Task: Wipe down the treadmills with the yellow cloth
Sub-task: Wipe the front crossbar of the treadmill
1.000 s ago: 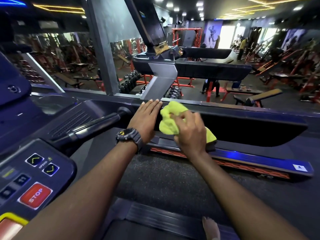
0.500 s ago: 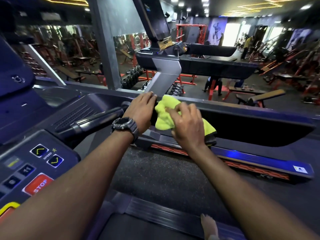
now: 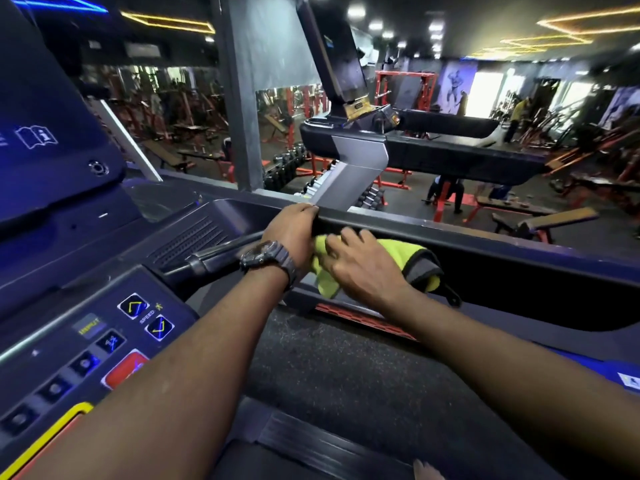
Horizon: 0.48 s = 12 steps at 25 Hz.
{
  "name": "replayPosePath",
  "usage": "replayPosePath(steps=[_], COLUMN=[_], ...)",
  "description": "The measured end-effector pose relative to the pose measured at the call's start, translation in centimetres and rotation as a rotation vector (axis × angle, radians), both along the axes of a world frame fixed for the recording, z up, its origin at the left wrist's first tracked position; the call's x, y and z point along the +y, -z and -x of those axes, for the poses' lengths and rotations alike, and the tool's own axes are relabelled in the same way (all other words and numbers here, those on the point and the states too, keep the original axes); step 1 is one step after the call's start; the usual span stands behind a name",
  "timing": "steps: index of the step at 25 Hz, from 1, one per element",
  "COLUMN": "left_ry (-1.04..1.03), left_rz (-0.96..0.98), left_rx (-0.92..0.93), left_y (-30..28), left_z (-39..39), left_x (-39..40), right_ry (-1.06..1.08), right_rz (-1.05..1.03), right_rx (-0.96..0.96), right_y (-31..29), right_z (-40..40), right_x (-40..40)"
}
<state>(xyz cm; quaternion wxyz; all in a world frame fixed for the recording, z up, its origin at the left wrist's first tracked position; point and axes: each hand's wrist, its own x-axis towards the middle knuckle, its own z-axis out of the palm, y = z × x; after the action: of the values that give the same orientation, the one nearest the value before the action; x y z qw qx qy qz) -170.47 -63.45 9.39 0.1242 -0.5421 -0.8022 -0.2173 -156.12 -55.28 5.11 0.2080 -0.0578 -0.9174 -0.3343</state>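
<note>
The cloth (image 3: 398, 252) is bright yellow-green with a grey underside and dark edging. The side rail (image 3: 485, 244) it lies against is black. At eight o'clock the console (image 3: 69, 341) is dark navy, with yellow arrows on its speed buttons (image 3: 145, 317), a red stop button (image 3: 126, 368) and a yellow-bordered corner. The wristwatch (image 3: 266, 259) is dark grey. Red striping (image 3: 363, 318) runs beneath the rail.

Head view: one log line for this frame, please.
phase: wiping side rail | right hand: presses yellow cloth on treadmill rail | left hand: fingers curled over rail top edge
</note>
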Motion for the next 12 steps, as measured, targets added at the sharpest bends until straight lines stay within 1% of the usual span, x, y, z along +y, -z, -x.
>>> replayPosePath(steps=[1,2,4,5,8,9,11,12], left_ry=[-0.035,-0.077,-0.138,-0.144,-0.142,-0.139,-0.136,-0.132], left_rz=[-0.036,-0.063,-0.078,-0.079,-0.115,-0.12,-0.096,-0.086], left_rx=[-0.044,-0.094,-0.188,-0.219,-0.298,-0.299,-0.284,-0.296], left_y=[-0.2,-0.3,-0.3,-0.3,-0.3,-0.3,-0.4,-0.5], left_z=[0.0,0.1,0.4,0.5,0.9,0.8,0.4,0.4], left_x=[-0.1,-0.2,-0.1,-0.1,0.0,-0.1,-0.4,-0.5], right_ry=[0.006,0.0,-0.067,-0.065,0.006,-0.006,-0.071,-0.071], right_rz=[0.013,-0.018,-0.116,-0.123,0.004,-0.032,-0.191,-0.188], right_rx=[0.049,0.018,-0.169,-0.203,-0.073,-0.091,-0.236,-0.239], right_y=[-0.5,-0.6,-0.1,-0.4,-2.0,-1.7,-0.7,-1.0], right_z=[0.5,0.9,1.6,2.0,3.2,3.3,2.9,2.9], right_x=[-0.2,-0.5,-0.9,-0.8,-0.8,-1.1,-1.5,-1.2])
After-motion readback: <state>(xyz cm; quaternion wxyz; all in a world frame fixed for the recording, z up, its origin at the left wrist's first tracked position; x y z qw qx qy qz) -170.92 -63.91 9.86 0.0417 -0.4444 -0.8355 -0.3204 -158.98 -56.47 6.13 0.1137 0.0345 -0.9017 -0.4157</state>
